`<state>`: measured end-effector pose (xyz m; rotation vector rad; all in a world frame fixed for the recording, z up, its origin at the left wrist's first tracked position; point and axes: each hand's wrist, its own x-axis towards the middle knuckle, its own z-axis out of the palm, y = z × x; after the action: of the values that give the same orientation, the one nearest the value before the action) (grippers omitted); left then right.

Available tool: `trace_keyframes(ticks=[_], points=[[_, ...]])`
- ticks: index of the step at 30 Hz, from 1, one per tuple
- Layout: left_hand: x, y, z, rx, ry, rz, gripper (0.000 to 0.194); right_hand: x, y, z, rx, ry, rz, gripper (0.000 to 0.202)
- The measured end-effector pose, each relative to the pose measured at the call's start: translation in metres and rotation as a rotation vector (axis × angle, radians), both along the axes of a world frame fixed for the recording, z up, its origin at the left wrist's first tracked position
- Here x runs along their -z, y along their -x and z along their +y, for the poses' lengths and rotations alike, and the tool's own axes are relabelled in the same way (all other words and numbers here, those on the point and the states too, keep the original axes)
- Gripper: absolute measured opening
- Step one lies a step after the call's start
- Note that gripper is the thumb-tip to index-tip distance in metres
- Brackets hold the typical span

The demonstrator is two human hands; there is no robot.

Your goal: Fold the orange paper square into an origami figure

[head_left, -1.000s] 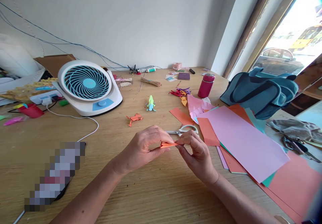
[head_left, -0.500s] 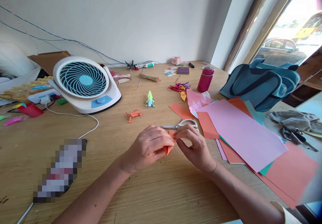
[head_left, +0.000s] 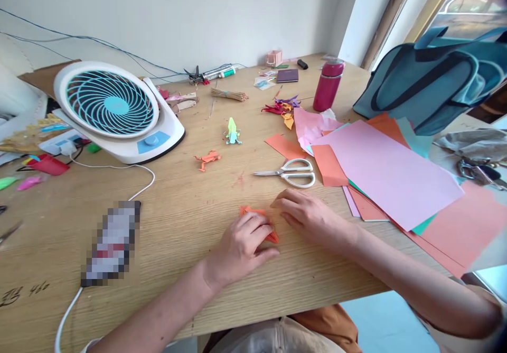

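On the bench (head_left: 178,200), a blue bag (head_left: 420,81) and a fan (head_left: 114,104) are seen. The left hand (head_left: 243,242) is lowered, its fingers closed over the paper. The right hand (head_left: 309,213) is drawn off, its fingers released. The scissors (head_left: 289,173), partly covered before, are exposed. The folded orange paper (head_left: 272,235), formerly shared, is held low.

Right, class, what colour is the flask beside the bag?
The flask is deep pinkish red, clearest in the head view.
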<state>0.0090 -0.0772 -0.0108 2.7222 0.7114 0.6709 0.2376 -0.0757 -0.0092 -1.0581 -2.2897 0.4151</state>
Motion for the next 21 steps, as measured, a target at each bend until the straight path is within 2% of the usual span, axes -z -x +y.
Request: trace_keyframes(ticks=[1, 3, 5, 7, 10, 14, 17, 19, 21], points=[[-0.002, 0.0, 0.001, 0.002, 0.054, -0.011, 0.025, 0.001, -0.004, -0.005, 0.063, 0.03, 0.052, 0.026], [-0.006, -0.002, 0.004, -0.022, 0.135, -0.024, 0.02, 0.004, -0.008, -0.014, 0.139, 0.075, 0.155, 0.024], [-0.01, -0.004, 0.011, -0.111, 0.172, 0.0, 0.025, 0.009, -0.009, -0.017, 0.175, 0.103, 0.202, 0.022], [-0.013, -0.006, 0.018, -0.208, 0.165, 0.092, 0.027, 0.012, -0.007, -0.017, 0.188, 0.119, 0.204, 0.021], [-0.019, -0.01, 0.029, -0.298, 0.161, 0.248, 0.021, 0.012, -0.004, -0.014, 0.179, 0.127, 0.187, 0.02], [-0.026, -0.01, 0.036, -0.331, 0.266, 0.31, 0.025, 0.011, -0.006, -0.014, 0.164, 0.114, 0.193, 0.021], [-0.032, -0.01, 0.035, -0.333, 0.472, 0.262, 0.027, 0.01, -0.007, -0.017, 0.156, 0.142, 0.233, 0.019], [-0.035, -0.009, 0.032, -0.329, 0.585, 0.158, 0.026, 0.007, -0.004, -0.02, 0.154, 0.22, 0.313, 0.014], [-0.038, -0.009, 0.028, -0.315, 0.579, 0.01, 0.025, 0.003, 0.003, -0.02, 0.148, 0.329, 0.406, 0.012]])
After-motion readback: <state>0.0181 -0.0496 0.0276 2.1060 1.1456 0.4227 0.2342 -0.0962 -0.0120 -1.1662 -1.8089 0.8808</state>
